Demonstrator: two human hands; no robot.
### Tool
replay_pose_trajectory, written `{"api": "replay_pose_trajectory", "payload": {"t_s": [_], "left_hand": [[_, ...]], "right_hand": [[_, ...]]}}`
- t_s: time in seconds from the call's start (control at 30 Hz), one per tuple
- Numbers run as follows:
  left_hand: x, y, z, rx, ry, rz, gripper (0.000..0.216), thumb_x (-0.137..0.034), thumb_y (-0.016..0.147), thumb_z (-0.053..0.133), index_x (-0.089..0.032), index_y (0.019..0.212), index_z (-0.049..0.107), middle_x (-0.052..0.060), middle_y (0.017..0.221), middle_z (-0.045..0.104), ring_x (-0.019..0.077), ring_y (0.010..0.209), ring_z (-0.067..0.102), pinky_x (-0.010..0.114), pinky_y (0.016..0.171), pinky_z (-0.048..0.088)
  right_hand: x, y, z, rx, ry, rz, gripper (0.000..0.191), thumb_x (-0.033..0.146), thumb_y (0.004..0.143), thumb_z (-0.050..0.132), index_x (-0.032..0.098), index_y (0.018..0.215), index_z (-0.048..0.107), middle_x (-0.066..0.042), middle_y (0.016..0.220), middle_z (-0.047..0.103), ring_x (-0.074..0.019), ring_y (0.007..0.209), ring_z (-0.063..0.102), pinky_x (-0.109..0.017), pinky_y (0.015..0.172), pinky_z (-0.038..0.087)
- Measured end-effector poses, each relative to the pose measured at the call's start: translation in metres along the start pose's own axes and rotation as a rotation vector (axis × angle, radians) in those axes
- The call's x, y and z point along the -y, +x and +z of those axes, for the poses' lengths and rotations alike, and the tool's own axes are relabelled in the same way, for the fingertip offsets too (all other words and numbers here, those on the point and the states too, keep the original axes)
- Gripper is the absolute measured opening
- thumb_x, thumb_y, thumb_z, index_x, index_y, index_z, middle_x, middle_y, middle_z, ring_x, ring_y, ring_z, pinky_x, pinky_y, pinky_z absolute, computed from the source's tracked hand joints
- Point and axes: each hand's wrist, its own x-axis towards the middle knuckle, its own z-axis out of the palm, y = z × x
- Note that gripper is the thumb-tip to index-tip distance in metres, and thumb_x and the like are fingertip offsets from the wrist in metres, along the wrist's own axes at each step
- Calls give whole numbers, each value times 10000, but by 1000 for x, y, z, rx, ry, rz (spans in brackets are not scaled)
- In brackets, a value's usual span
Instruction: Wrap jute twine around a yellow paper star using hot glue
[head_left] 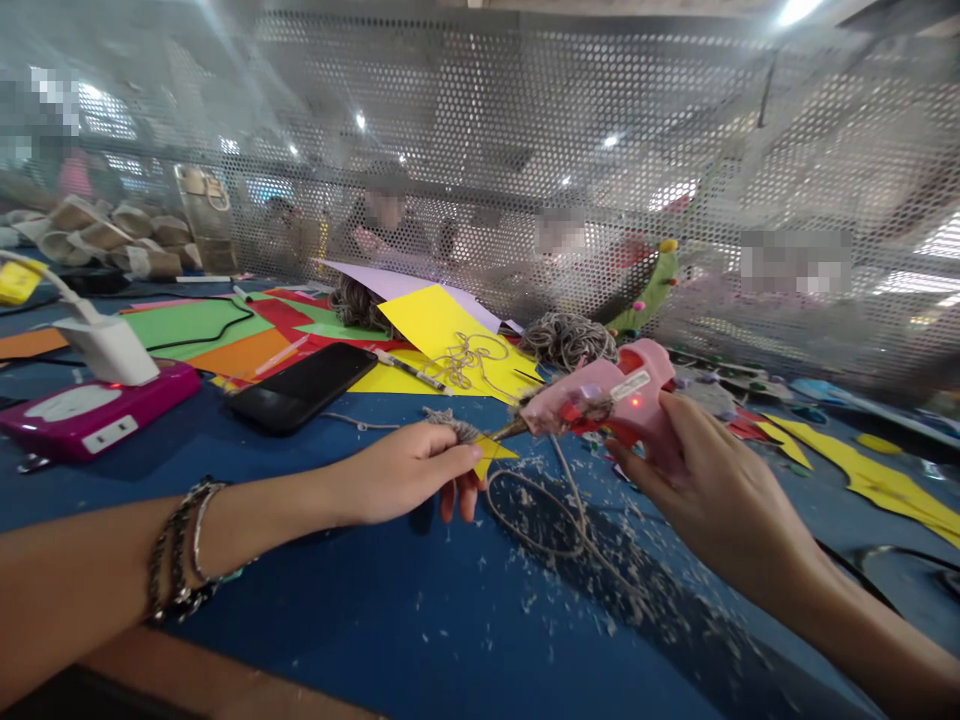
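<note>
Between the thumb and fingers of my left hand (427,465) is a small yellow paper piece (495,455), pinched together with a bit of grey cord (454,425). My right hand (720,470) grips a pink hot glue gun (600,395) by its handle, and a small red light glows on its side. The gun's nozzle points left and meets or nearly meets the yellow piece; I cannot tell whether they touch. A loop of grey cord (536,550) hangs or lies on the blue table (360,610) below the gun.
A black phone (304,388), a marker pen (412,370) and coloured paper sheets (427,320) lie behind my left hand. At the left stands a purple power strip (97,410) with a white charger (109,350). Yellow paper scraps (862,470) lie right; a perforated metal screen (510,130) rises behind.
</note>
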Motion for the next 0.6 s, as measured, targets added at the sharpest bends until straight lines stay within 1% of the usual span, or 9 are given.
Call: {"api": "replay_pose_trajectory", "payload": {"t_s": [0.13, 0.37, 0.6], "left_hand": [[0, -1, -1, 10, 13, 6, 270, -258, 868, 325, -141, 687, 488, -5, 600, 560, 81, 531, 504, 203, 550, 402], [3, -1, -2, 12, 16, 18, 268, -254, 863, 323, -143, 685, 490, -4, 601, 561, 88, 533, 507, 205, 537, 392], [4, 1, -2, 17, 15, 22, 270, -250, 863, 320, -144, 683, 492, -6, 592, 557, 88, 533, 509, 202, 528, 386]], "right_hand": [[-1, -1, -1, 19, -13, 7, 348, 478, 803, 354, 159, 911, 442, -41, 656, 496, -136, 474, 429, -241, 430, 309], [-2, 0, 1, 23, -32, 27, 333, 479, 798, 363, 171, 895, 443, -36, 634, 482, -159, 516, 468, -244, 439, 318], [-5, -1, 0, 25, -42, 10, 349, 474, 802, 353, 159, 924, 441, -55, 668, 506, -171, 533, 492, -254, 446, 327]]}}
